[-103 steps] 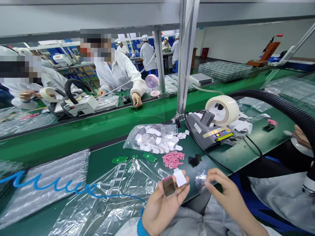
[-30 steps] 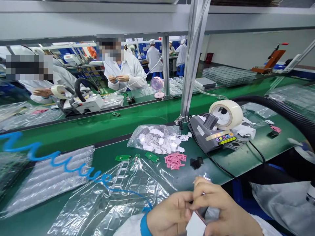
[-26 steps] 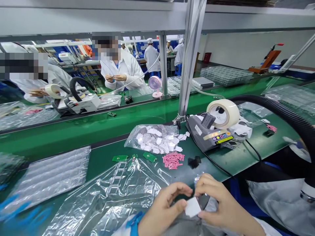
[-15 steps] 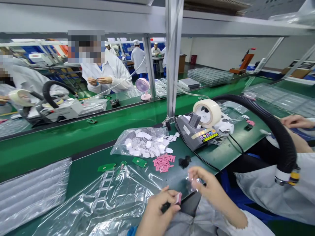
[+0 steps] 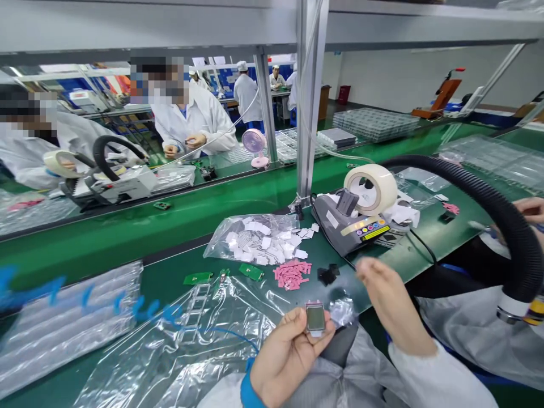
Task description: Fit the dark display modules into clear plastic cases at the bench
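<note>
A small LCD screen (image 5: 315,318) with a grey face and a pink edge at its top sits between the thumb and fingers of my left hand (image 5: 291,345), its face turned up toward me. My right hand (image 5: 382,286) is raised to the right of it, just in front of the tape dispenser (image 5: 340,226). Its fingers are bent and blurred, so whether they hold anything does not show. Crumpled clear plastic (image 5: 342,307) lies between my hands. Beyond them are a heap of pink strips (image 5: 292,275) and several black pieces (image 5: 328,275).
A clear bag of white pieces (image 5: 255,241) lies behind the pink heap, near green circuit boards (image 5: 250,272). Clear sheeting (image 5: 170,351) covers the left front, beside a wrapped tray (image 5: 80,323). A black hose (image 5: 467,187) arches over the right side. Co-workers sit opposite and at right.
My left hand has risen and turned, so the screen's face now shows. My right hand has moved up and right toward the dispenser. The whole view has shifted slightly.
</note>
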### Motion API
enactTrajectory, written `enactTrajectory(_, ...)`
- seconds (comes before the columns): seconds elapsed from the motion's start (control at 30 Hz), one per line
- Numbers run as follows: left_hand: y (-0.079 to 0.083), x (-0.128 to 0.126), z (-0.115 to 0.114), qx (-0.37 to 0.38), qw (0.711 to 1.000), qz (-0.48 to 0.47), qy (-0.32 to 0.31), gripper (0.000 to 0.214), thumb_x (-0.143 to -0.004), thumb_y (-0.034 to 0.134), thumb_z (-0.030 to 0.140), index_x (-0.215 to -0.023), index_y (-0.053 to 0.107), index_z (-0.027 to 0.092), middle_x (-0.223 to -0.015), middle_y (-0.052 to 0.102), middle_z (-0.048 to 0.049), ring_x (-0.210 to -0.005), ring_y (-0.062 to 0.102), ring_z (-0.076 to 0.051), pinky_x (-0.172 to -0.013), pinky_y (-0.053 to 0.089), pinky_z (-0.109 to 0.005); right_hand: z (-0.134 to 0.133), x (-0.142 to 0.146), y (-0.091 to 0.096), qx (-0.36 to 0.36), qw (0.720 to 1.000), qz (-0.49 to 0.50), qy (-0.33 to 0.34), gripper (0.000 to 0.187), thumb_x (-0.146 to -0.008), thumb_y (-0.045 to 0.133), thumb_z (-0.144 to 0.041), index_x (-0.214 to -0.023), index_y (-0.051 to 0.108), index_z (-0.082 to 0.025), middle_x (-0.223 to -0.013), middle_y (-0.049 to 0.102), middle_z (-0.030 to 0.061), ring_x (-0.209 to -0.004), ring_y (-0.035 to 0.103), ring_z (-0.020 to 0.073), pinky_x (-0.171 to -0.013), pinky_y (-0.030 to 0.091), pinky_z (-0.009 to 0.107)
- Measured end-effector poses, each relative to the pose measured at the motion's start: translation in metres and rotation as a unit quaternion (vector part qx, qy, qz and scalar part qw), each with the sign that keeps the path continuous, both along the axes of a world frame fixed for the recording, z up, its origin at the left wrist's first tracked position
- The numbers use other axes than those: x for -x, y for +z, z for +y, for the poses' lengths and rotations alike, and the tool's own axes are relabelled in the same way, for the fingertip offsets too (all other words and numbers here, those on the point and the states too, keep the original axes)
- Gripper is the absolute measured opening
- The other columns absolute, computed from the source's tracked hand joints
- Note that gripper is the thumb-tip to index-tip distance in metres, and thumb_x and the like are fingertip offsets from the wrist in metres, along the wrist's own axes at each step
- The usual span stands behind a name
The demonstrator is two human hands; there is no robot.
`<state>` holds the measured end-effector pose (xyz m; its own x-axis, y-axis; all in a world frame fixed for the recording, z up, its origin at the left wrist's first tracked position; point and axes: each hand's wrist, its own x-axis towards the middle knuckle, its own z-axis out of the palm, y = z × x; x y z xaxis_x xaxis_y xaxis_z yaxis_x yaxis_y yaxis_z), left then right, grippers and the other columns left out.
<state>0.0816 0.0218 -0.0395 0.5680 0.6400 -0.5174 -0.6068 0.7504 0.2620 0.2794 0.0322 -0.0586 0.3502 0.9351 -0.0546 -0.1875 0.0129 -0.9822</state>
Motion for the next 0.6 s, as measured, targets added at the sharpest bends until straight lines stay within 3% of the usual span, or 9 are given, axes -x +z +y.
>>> enactTrajectory(0.07,0.000,0.002,-0.001,-0.008,1.000,-0.001,0.005,0.018,-0.063,0.079,0.022,-0.067,0.064,0.013,-0.076,0.074,-0.0078,-0.074,0.067,-0.016,-0.092,0.046,-0.036,-0.024,0.029,0.017,-0.023,0.993,-0.037,0.107,0.030,-0.075,0.070,-0.039,-0.060,0.054,-0.018,-0.066,0.049,-0.0011,-0.064,0.046,0.0137,-0.060,0.038,0.027)
enactTrajectory(0.17,0.000,0.005,-0.001,-0.020,1.000,0.007,0.018,0.018,-0.063,0.079,0.022,-0.065,0.064,0.013,-0.075,0.072,-0.0047,-0.073,0.065,-0.013,-0.082,0.048,-0.028,-0.041,0.057,0.034,-0.097,0.948,-0.227,0.202,0.028,-0.091,0.048,-0.036,-0.068,0.051,-0.020,-0.070,0.048,-0.0005,-0.070,0.045,0.0156,-0.065,0.036,0.030)
enactTrajectory(0.3,-0.001,0.007,-0.002,-0.034,0.999,0.013,0.028,0.018,-0.065,0.077,0.024,-0.062,0.062,0.013,-0.071,0.069,-0.0021,-0.072,0.062,-0.012,-0.081,0.047,-0.027,-0.034,0.066,0.037,-0.104,0.910,-0.356,0.184,0.028,-0.094,0.042,-0.034,-0.070,0.049,-0.021,-0.069,0.046,-0.0015,-0.069,0.044,0.0157,-0.066,0.034,0.031)
enactTrajectory(0.6,-0.001,0.012,-0.003,-0.028,0.997,0.025,0.064,0.022,-0.066,0.077,0.023,-0.058,0.058,0.016,-0.072,0.067,-0.0010,-0.078,0.062,-0.014,-0.087,0.044,-0.030,-0.026,0.081,0.031,-0.099,0.878,-0.443,0.152,0.028,-0.092,0.044,-0.029,-0.066,0.046,-0.020,-0.065,0.046,-0.0024,-0.066,0.044,0.0151,-0.065,0.035,0.031)
